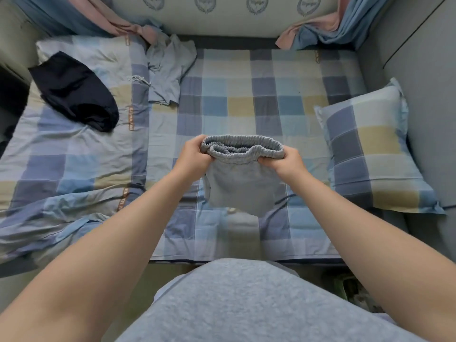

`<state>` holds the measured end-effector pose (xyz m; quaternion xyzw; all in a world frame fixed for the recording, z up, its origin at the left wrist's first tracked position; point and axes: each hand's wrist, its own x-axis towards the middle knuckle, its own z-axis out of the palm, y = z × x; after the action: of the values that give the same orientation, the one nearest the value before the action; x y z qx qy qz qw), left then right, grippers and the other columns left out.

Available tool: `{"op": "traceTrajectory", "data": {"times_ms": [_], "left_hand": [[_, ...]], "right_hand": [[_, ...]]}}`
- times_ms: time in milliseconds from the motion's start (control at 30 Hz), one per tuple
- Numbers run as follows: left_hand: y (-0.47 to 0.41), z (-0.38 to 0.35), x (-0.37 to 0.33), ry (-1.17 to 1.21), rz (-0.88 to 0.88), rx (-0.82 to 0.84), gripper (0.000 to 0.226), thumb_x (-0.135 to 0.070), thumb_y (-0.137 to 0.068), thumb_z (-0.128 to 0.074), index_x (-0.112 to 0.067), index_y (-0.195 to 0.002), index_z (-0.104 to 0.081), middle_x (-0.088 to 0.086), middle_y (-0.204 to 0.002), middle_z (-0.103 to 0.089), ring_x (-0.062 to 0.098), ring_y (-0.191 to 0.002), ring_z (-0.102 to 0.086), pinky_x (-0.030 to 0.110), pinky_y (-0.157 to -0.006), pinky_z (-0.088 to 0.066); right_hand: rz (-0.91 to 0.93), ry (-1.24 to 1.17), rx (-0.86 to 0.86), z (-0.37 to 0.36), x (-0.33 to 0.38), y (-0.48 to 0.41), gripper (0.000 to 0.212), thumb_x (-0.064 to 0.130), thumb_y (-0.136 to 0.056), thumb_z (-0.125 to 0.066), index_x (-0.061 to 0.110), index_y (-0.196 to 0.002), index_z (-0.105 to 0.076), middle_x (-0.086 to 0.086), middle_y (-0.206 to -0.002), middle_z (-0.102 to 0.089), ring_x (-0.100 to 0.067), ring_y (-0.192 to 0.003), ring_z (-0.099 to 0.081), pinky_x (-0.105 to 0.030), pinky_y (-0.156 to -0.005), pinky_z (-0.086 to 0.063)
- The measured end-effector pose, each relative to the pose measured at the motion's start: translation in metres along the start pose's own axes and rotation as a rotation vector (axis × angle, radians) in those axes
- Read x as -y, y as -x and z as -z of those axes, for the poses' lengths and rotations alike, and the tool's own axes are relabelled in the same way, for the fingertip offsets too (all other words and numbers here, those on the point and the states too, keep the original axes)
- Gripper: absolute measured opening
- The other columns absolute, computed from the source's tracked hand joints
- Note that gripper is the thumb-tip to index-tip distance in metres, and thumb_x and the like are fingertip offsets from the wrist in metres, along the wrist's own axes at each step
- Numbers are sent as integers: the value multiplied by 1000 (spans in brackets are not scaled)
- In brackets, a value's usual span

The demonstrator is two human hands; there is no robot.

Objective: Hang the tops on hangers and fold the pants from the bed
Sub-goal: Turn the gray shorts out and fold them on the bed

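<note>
I hold a pair of grey pants (240,186) by the elastic waistband above the middle of the bed. My left hand (193,157) grips the waistband's left end and my right hand (287,162) grips its right end. The fabric hangs down toward me, its lower part blurred. A crumpled light blue-grey garment (166,70) lies at the back of the bed. A dark navy garment (74,92) lies bunched on the quilt at the left.
The bed carries a checked sheet (246,99) in blue, grey and yellow. A matching pillow (370,156) lies at the right, a rumpled quilt (61,174) at the left. Pink and blue curtains (325,28) hang at both back corners. Grey walls close in the right side.
</note>
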<state>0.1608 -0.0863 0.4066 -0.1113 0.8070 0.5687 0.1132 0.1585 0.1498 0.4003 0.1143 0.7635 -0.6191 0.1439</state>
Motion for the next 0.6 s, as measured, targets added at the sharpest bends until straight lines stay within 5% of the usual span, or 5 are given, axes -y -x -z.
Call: {"op": "traceTrajectory", "data": {"times_ms": [133, 367, 600], "left_hand": [[-16, 10, -25, -37, -114, -61, 18, 10, -83, -61, 2, -98, -64, 25, -95, -68, 18, -82, -56, 35, -76, -47], [-14, 8, -16, -60, -130, -67, 22, 10, -83, -62, -7, -95, -66, 16, -89, -70, 17, -79, -57, 34, -74, -49], [4, -29, 90, -161, 103, 51, 32, 5, -80, -68, -26, -78, -60, -9, -68, -60, 12, -69, -48, 27, -63, -41]], "right_hand": [[107, 22, -22, 9, 27, -13, 24, -1, -82, -78, 19, -93, -72, 6, -85, -69, -7, -78, -60, -27, -76, -53], [135, 105, -36, 8, 17, -12, 22, 1, -80, -78, 18, -92, -72, -1, -89, -69, -12, -84, -58, -34, -80, -51], [-129, 341, -6, -16, -91, 8, 15, 10, -80, -74, 24, -84, -68, -13, -93, -71, -26, -88, -62, -43, -80, -51]]}}
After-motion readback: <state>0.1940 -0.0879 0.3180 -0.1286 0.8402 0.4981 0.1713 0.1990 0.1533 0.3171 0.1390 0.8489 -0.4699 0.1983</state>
